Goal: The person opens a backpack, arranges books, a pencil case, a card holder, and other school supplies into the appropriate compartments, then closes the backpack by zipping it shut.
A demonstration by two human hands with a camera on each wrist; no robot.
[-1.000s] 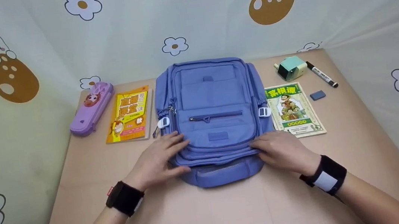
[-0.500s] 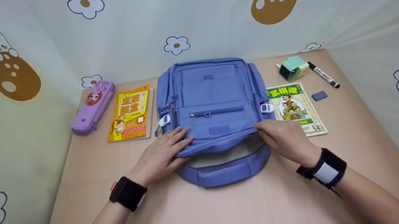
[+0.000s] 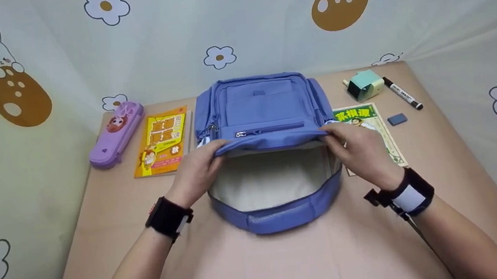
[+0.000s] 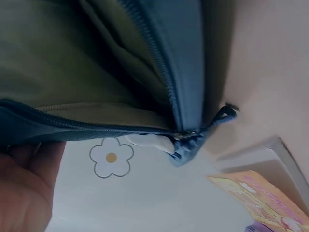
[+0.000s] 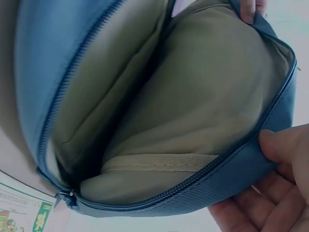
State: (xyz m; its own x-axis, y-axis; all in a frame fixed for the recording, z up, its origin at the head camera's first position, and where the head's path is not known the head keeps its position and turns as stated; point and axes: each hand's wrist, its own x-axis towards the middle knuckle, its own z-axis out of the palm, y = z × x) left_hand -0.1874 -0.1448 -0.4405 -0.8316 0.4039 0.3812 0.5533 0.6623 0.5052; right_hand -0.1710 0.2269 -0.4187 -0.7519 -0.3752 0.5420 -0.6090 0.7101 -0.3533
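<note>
A blue backpack [image 3: 263, 105] lies on its back on the table, its top toward me. Its main compartment gapes, showing the pale lining [image 3: 271, 179] and the zipper edges. My left hand [image 3: 198, 171] pinches the left corner of the lifted front panel. On the right corner of that same panel edge, my right hand [image 3: 362, 150] grips with thumb over the fabric; the right wrist view shows the thumb [image 5: 280, 145] beside the zipper teeth. Inside the compartment I see only lining. Part of the green book [image 3: 380, 129] is hidden behind my right hand.
Left of the backpack lie an orange book [image 3: 160, 142] and a purple pencil case [image 3: 117, 135]. To the right are a mint pencil sharpener [image 3: 364, 85], a black-and-white marker [image 3: 402, 92] and a small blue eraser [image 3: 397, 119]. A patterned cloth [image 3: 148, 43] hangs behind the table.
Both hands have lifted the front panel's edge up and away from me, and the main compartment's mouth has widened. My left hand has gone from lying flat on the bag to pinching its edge.
</note>
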